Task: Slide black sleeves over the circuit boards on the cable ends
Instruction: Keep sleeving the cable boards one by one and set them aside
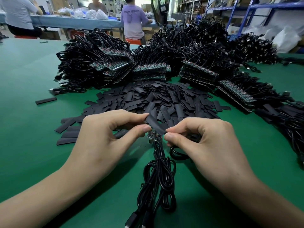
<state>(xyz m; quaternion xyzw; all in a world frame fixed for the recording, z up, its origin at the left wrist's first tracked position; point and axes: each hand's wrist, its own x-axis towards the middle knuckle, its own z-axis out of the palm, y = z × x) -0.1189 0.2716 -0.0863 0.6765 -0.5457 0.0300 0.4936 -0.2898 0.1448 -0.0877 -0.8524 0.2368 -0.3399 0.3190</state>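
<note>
Left hand (105,137) & right hand (202,142) pinch one flat black sleeve (154,124) over small green circuit board (152,134), partly on. Big stacks of bare boards (151,69) w/ cables left.

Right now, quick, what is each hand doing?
Left hand: closed, pinching the far end of the black sleeve.
Right hand: closed, pinching the sleeve's near end, by the circuit board.

A green table (32,129) carries a heap of black sleeves (164,99) at its middle, stacked circuit boards (151,70) with cable bundles (82,66) beyond, and one stray sleeve (46,100) far left.
</note>
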